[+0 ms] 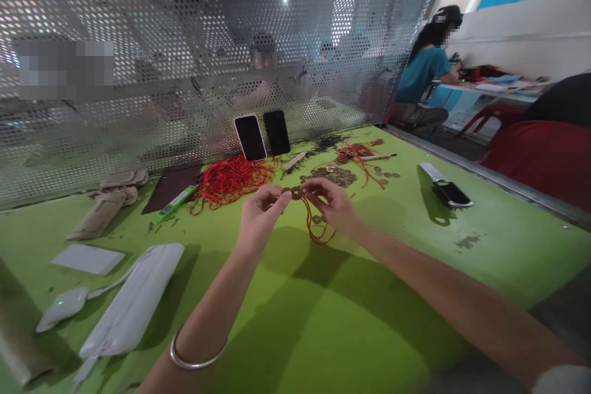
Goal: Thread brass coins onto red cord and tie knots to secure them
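My left hand (259, 212) pinches a pair of round, bronze-coloured coins (297, 193) between thumb and fingers, held above the green table. At the coins' right side my right hand (337, 204) is closed, fingertips pressed together on a thin red cord (318, 241). The cord hangs in a loop below the coins. Whether it passes through a coin's hole is too small to tell. Just beyond my hands lies a pile of similar coins (339, 176). A tangled heap of red cord (234, 181) spreads to the left of it.
Two phones (250, 137) lean against a perforated metal screen (184, 74). Left are a green packet (176, 203), tan gloves (104, 209), a white power bank (133, 301) and a white earbud case (63, 308). A silver-and-black object (447, 188) stands right. Another person (422, 71) sits beyond.
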Available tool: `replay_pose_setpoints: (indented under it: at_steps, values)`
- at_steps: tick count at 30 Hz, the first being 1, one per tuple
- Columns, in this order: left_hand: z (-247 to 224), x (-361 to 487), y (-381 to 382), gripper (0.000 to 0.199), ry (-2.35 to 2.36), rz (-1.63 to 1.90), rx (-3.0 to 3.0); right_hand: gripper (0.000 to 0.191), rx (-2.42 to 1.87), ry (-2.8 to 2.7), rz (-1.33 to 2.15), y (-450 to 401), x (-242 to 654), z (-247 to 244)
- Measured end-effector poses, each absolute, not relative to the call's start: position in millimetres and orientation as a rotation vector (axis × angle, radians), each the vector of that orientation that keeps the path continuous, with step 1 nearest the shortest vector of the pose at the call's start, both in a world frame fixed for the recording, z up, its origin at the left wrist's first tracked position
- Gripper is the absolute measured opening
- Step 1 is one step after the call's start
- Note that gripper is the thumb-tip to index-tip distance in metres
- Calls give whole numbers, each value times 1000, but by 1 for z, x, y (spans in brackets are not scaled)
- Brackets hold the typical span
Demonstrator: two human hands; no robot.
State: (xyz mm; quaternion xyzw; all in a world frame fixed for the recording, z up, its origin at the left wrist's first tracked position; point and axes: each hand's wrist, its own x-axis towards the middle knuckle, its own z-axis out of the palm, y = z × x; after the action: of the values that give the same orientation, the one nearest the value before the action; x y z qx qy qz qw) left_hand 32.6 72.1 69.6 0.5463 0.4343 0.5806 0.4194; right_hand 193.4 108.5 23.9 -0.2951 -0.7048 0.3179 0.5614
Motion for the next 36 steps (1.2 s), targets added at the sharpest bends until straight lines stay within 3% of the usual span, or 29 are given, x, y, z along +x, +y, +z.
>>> replay_pose_setpoints:
  at_steps: [36]
  values:
    - [64, 39, 67, 23, 992, 1336, 1170, 21, -645, -1621, 844, 93, 191, 33]
